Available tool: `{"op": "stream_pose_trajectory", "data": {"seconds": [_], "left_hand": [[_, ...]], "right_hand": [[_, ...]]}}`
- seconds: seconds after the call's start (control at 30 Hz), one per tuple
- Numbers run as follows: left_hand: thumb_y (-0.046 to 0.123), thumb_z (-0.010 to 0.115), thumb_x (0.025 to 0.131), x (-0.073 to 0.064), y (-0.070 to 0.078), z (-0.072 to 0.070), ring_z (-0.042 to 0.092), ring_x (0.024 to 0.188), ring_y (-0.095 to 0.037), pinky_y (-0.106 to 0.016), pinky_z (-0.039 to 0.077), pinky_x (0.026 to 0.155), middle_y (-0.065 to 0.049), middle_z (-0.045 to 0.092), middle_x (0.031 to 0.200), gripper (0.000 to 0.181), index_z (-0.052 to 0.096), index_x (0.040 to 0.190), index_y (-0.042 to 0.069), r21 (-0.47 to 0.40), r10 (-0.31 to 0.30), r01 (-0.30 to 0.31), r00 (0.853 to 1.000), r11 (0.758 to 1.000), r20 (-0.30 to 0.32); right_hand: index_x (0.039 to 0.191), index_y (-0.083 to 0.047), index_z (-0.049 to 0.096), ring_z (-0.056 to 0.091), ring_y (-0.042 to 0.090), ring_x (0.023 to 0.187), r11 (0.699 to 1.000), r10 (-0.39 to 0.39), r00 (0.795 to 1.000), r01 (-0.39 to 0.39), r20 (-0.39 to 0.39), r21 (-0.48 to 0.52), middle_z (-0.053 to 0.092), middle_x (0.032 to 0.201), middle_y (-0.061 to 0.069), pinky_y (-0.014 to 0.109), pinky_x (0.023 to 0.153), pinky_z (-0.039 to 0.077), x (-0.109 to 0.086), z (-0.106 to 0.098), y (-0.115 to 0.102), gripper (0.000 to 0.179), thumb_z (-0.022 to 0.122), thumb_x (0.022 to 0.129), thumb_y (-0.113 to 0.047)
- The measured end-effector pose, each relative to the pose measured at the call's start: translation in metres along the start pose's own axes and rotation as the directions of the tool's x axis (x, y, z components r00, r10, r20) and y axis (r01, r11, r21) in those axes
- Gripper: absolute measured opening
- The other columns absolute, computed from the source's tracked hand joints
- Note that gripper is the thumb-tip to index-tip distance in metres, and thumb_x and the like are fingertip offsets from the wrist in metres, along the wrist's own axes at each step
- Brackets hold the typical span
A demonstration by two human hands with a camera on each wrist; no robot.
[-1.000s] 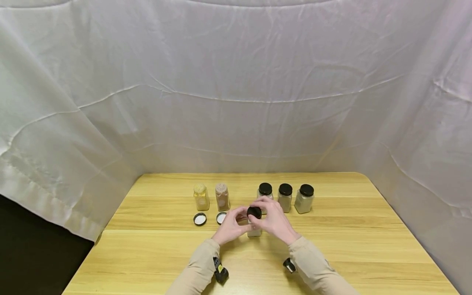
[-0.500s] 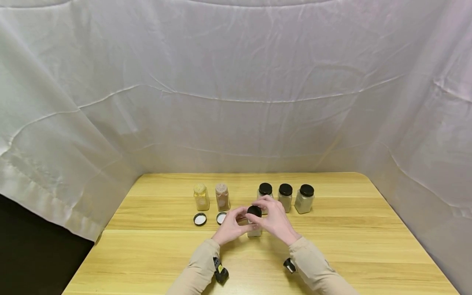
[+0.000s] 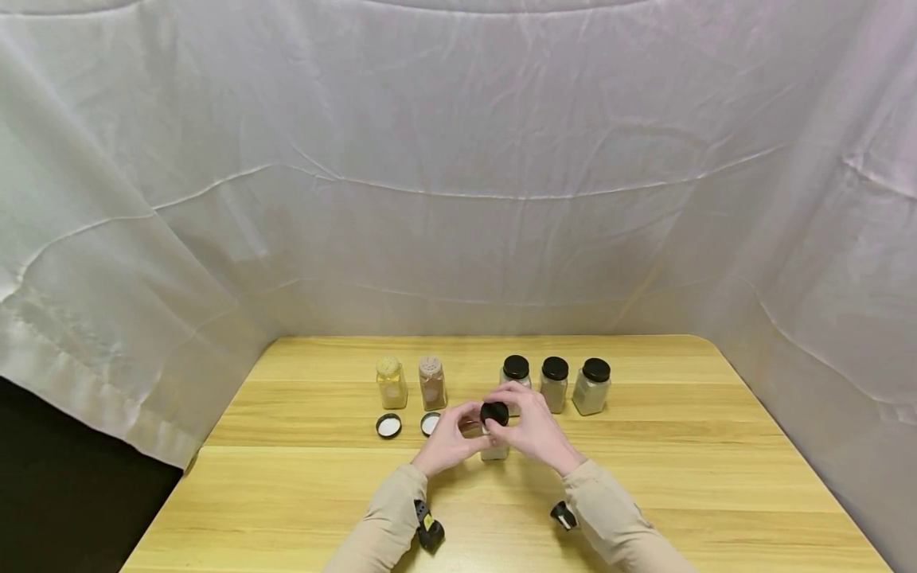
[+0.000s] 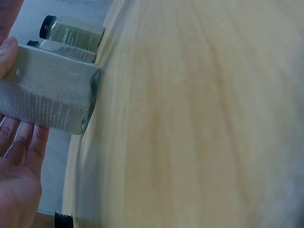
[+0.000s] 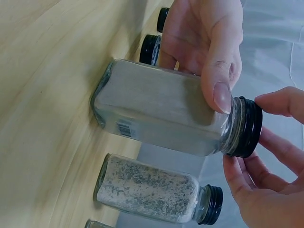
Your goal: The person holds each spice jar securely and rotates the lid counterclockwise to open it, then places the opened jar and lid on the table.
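Right hand [image 3: 533, 427] has shifted slightly round the black lid [image 5: 249, 127] it pinches, left hand [image 3: 447, 442] gripping the jar [image 5: 154, 107].

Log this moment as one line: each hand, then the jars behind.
left hand: holds jar | right hand: grips black lid on it | behind: three lidded jars, two jars without black lids

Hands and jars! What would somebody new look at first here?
Probably the left hand holding a greyish jar near the middle of the table, and the right hand pinching the jar's black lid. Next, likely the yellow jar and the pinkish-brown jar, standing farther left with holed tops showing.
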State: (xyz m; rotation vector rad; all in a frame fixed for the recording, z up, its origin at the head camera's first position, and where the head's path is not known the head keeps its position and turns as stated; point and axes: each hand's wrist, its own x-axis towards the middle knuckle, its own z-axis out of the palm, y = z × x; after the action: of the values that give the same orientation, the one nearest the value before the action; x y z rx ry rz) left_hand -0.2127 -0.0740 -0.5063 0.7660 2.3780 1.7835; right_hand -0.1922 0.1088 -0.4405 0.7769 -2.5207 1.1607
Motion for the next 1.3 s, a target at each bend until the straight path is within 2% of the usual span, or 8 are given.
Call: {"op": "stream_pose_trajectory", "data": {"seconds": [0.13,0.33,0.5,0.7,0.83,1.0,1.1,1.3], "left_hand": [[0.014,0.08,0.087,0.0006,-0.0005,0.0005,0.07,0.11,-0.024,-0.025,0.054,0.101,-0.014,0.073,0.113,0.038,0.066,0.12,0.005,0.006,-0.011,0.011,1.0,1.0,-0.007],[0.015,0.082,0.085,0.0003,0.0001,0.0008,0.069,0.11,-0.022,-0.024,0.054,0.101,-0.012,0.073,0.112,0.037,0.067,0.118,0.007,0.01,-0.023,0.023,1.0,1.0,-0.015],[0.013,0.081,0.085,0.0006,-0.0001,0.001,0.069,0.112,-0.025,-0.026,0.054,0.103,-0.013,0.073,0.114,0.038,0.066,0.12,0.006,0.001,-0.02,0.02,1.0,1.0,-0.014],[0.003,0.076,0.088,0.0011,-0.0007,0.0025,0.069,0.11,-0.035,-0.034,0.057,0.102,-0.021,0.071,0.113,0.039,0.063,0.124,-0.003,0.028,0.003,-0.002,1.0,1.0,-0.026],[0.001,0.076,0.086,0.0009,0.0012,0.0037,0.068,0.109,-0.037,-0.037,0.056,0.102,-0.023,0.071,0.112,0.04,0.062,0.123,-0.006,0.041,-0.008,0.01,0.999,0.999,-0.035],[0.008,0.08,0.085,0.0006,0.002,0.0032,0.069,0.112,-0.029,-0.035,0.055,0.103,-0.015,0.072,0.114,0.039,0.065,0.12,0.002,0.046,-0.029,0.031,0.999,0.998,-0.038],[0.015,0.082,0.085,0.0002,0.0016,0.0022,0.068,0.115,-0.025,-0.033,0.054,0.105,-0.009,0.072,0.116,0.039,0.066,0.12,0.008,0.031,-0.05,0.051,0.998,0.998,-0.03],[0.018,0.082,0.085,0.0004,-0.0013,0.001,0.068,0.115,-0.025,-0.029,0.054,0.104,-0.01,0.073,0.116,0.04,0.067,0.12,0.008,0.011,-0.041,0.041,0.999,0.999,-0.017]], "right_hand": [[0.109,-0.004,0.075,0.067,0.026,0.103,1.0,-0.002,0.999,0.001,-0.032,-0.021,0.071,0.111,0.008,0.042,0.089,0.058,-0.0004,0.0008,-0.0005,0.032,0.083,0.079,-0.013],[0.104,-0.004,0.076,0.068,0.02,0.088,0.998,0.0,0.996,-0.006,-0.091,-0.066,0.07,0.105,0.007,0.041,0.078,0.059,-0.001,0.0024,0.0003,0.035,0.088,0.076,-0.021],[0.105,-0.003,0.076,0.068,0.022,0.09,0.998,0.005,0.998,-0.009,-0.061,-0.061,0.071,0.105,0.008,0.042,0.079,0.059,-0.0002,0.0015,0.0006,0.031,0.085,0.078,-0.016],[0.11,-0.002,0.074,0.068,0.027,0.1,1.0,-0.017,1.0,0.017,0.002,-0.013,0.071,0.11,0.01,0.045,0.087,0.059,-0.0005,-0.0014,0.0001,0.033,0.079,0.078,-0.006],[0.112,-0.003,0.074,0.068,0.027,0.103,1.0,-0.021,1.0,0.021,-0.002,-0.004,0.07,0.113,0.009,0.042,0.091,0.058,-0.0009,-0.0011,0.0011,0.035,0.081,0.079,-0.01],[0.11,-0.007,0.075,0.067,0.022,0.093,0.999,0.04,0.998,-0.04,-0.044,-0.009,0.069,0.109,0.005,0.042,0.084,0.057,-0.0009,0.0004,0.0009,0.036,0.086,0.079,-0.022],[0.108,-0.007,0.076,0.065,0.018,0.09,0.998,0.065,0.996,-0.066,-0.055,-0.004,0.068,0.107,0.004,0.042,0.081,0.058,-0.0002,0.001,0.001,0.035,0.087,0.078,-0.023],[0.106,-0.004,0.076,0.067,0.021,0.092,1.0,0.03,0.999,-0.03,-0.034,0.001,0.069,0.106,0.007,0.038,0.082,0.06,0.0014,0.0004,0.0008,0.03,0.084,0.08,-0.015]]}}
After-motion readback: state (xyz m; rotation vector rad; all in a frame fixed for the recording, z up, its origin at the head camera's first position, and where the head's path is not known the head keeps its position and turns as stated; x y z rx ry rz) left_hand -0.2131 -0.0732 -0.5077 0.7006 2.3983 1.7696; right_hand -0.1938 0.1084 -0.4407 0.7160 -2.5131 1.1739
